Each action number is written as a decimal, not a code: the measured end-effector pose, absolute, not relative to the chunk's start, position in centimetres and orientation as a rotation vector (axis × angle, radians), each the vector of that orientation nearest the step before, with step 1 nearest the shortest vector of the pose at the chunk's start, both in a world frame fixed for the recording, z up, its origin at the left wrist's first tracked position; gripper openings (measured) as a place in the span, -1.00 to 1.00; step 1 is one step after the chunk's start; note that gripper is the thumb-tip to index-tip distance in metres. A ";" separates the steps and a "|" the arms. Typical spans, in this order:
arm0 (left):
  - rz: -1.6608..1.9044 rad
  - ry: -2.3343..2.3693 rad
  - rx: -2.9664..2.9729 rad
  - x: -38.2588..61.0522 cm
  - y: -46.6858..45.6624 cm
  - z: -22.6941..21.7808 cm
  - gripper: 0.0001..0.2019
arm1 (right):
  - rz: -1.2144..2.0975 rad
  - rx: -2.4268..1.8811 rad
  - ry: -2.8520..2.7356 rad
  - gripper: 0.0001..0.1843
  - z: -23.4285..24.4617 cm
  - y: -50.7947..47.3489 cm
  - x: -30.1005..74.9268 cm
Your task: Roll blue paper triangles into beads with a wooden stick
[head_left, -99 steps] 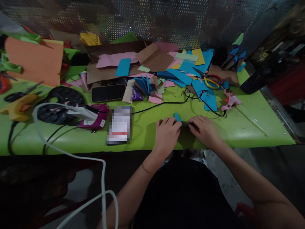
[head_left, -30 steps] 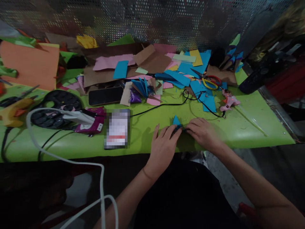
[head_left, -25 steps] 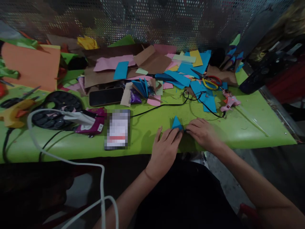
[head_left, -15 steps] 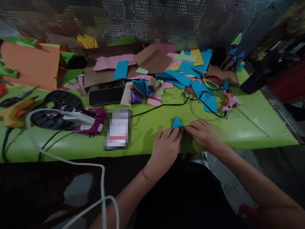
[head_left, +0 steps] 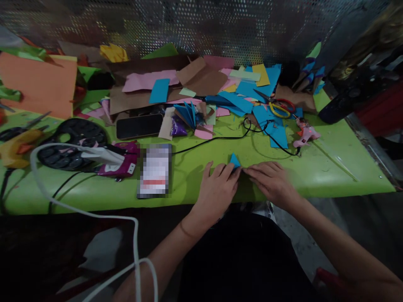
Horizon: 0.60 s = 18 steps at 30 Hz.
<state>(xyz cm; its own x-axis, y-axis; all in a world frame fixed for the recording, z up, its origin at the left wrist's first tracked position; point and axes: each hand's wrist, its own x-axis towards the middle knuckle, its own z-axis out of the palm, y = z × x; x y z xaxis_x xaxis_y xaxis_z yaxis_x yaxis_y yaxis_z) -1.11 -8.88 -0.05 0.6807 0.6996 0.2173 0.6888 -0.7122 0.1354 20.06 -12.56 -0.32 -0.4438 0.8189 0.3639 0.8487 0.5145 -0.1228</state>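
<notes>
A small piece of folded blue paper [head_left: 234,160] lies near the table's front edge, its pointed tip facing away from me. Bent fingers of my left hand [head_left: 219,184] press on its lower part and cover it. My right hand [head_left: 271,180] is beside the paper's right corner, fingers pressed together and fingertips almost meeting those of the left. Whatever the right fingertips pinch, if anything, is hidden. Both hands rest low on the green table [head_left: 201,157].
Coloured paper scraps [head_left: 233,102] and scissors [head_left: 280,107] lie behind. Leftward are a phone [head_left: 155,170], a dark phone [head_left: 140,126], a tissue pack [head_left: 121,163], a black palette [head_left: 74,144] and a yellow glue gun [head_left: 19,147]. A pink glue gun [head_left: 307,134] with its cord lies rightward.
The right hand has shifted slightly left and down, closing the gap to the left hand. More of the blue paper is covered, with only its tip showing.
</notes>
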 end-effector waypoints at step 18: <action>0.462 1.197 2.645 -2.7 -8.4 0.6 -0.60 | -0.124 -1.481 -2.487 -0.61 -0.3 -13.0 19.1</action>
